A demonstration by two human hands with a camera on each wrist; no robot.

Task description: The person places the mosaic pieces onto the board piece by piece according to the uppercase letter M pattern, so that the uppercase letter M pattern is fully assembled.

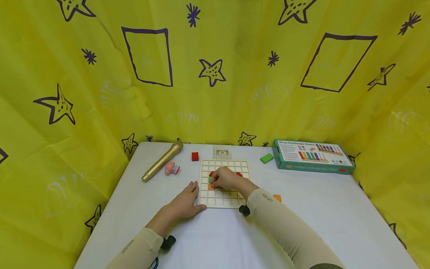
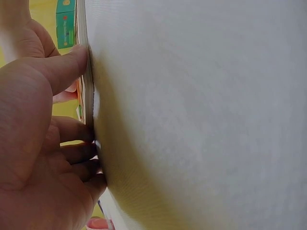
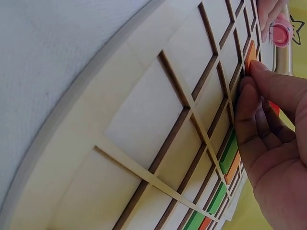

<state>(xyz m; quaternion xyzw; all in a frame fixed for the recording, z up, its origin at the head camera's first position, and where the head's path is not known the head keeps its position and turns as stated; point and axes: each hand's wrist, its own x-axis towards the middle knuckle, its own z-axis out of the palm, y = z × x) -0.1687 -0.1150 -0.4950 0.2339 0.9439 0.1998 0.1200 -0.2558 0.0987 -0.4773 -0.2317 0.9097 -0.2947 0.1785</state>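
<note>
A pale wooden grid board (image 1: 231,203) lies on the table, with red, green and orange blocks in some of its cells. My right hand (image 1: 226,178) reaches over it with curled fingers, the thumb and fingertips pinching at an orange block (image 3: 250,56) in a cell on the left side. Just behind that block sits a green block (image 1: 210,179). My left hand (image 1: 183,201) rests at the board's near left corner, fingers straight along the left side and thumb at the front edge. In the left wrist view, its thumb (image 2: 69,69) touches the board's edge.
Behind the board are a small grid pattern card (image 1: 222,152) and a red cube (image 1: 195,156). Farther left lie a gold microphone (image 1: 162,162) and a pink figurine (image 1: 172,168). To the right are a green block (image 1: 267,158), an orange block (image 1: 277,197) and a game box (image 1: 314,157).
</note>
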